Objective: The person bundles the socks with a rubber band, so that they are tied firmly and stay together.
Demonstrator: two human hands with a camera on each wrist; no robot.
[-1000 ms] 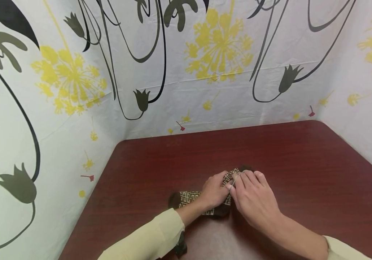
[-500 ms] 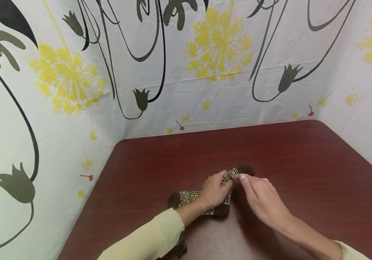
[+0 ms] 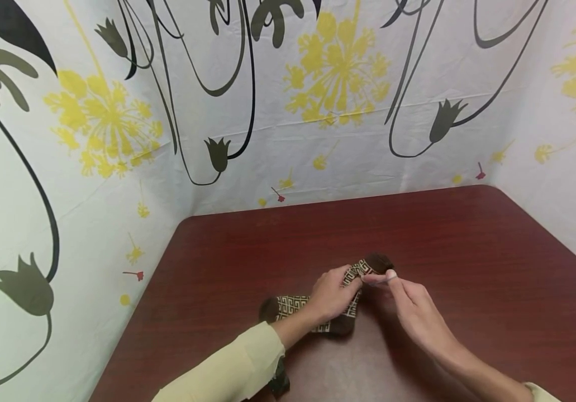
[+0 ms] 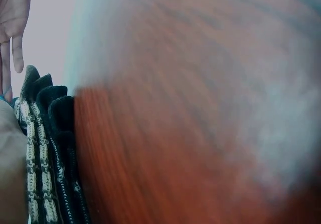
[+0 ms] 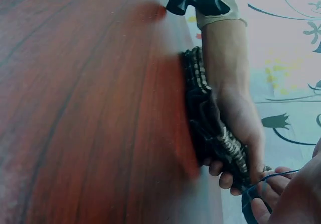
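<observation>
In the head view, my left hand (image 3: 334, 295) grips a bundle of dark brown patterned socks (image 3: 291, 304) on the table, thumb on top. One dark sock end (image 3: 380, 262) sticks out past the fingers. The right wrist view shows those fingertips curled under the folded socks (image 5: 193, 103). Just right of the bundle, my right hand (image 3: 420, 312) pinches a thin string-like band (image 5: 281, 174) that runs to the socks near my left thumb. Several stacked sock layers (image 4: 45, 153) line the left side of the left wrist view, with the right hand (image 4: 12, 13) beyond.
The reddish-brown table (image 3: 469, 251) has rounded far corners. Hanging white cloth (image 3: 288, 106) with a flower print closes it in at the back and sides. A small black object (image 5: 198, 3) sits at the left sleeve.
My right hand has drawn away from the left, to the right and slightly down, with the thin band between its fingers. The left hand keeps its hold on the socks.
</observation>
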